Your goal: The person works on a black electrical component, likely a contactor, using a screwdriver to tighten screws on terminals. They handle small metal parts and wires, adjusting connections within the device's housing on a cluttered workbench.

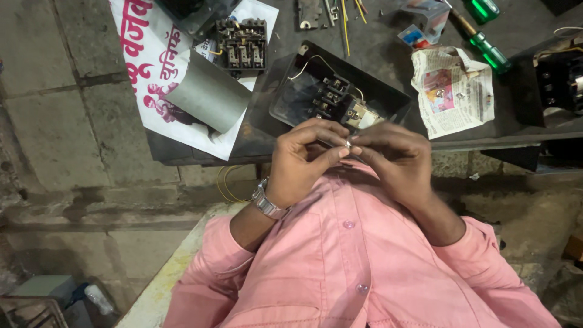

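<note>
Both my hands meet at chest height: left hand (302,159) and right hand (395,159) pinch a tiny metal part (348,144) between their fingertips (too small to identify), just before the open black switch box (291,97).

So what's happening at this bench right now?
A person in a pink shirt is pinching a tiny shiny metal part between the fingertips of both hands, the left hand and the right hand, held close to the chest. Just beyond the hands, an open black electrical box with a switch block and wires inside lies on the dark workbench. A crumpled newspaper, green-handled screwdrivers and a grey rolled sheet lie around it.
</note>
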